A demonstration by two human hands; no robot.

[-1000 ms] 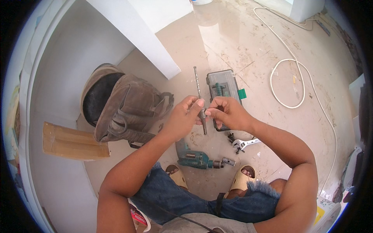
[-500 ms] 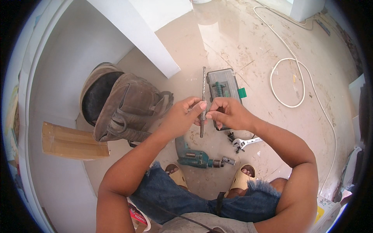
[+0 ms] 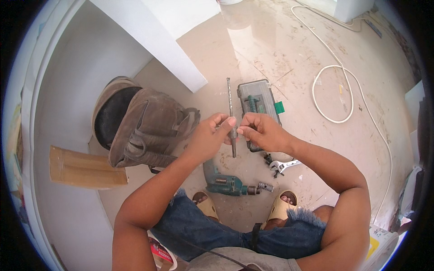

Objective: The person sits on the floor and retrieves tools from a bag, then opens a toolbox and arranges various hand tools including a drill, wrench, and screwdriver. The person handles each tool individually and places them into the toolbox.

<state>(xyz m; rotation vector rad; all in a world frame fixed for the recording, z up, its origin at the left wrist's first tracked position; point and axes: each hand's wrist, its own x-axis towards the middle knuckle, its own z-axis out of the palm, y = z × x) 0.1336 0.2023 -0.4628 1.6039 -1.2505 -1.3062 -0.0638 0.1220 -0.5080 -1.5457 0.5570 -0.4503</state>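
Observation:
A long masonry drill bit (image 3: 230, 97) stands nearly upright in my left hand (image 3: 212, 133), its fluted part pointing away and its shank toward me. Thumb and fingers close round its thicker middle. Right beside that middle, the thumb and fingertips of my right hand (image 3: 264, 131) are pinched together; whatever lies between them is too small to make out. Below the hands a teal power drill (image 3: 226, 184) lies on its side on the floor, chuck to the right. A short metal cylinder (image 3: 266, 186) lies just off the chuck.
A lidded clear case (image 3: 260, 89) with a green latch lies behind my right hand. Nearer are an adjustable wrench (image 3: 284, 167) and a dark small tool. A brown backpack (image 3: 149, 117) and a cardboard box (image 3: 86, 167) stand left. White cable (image 3: 316, 97) loops across the floor at right.
The drill bit and both hands have shifted slightly left in the picture, with the bit tilting a little more leftward at its far end. The grip of my left hand stays the same.

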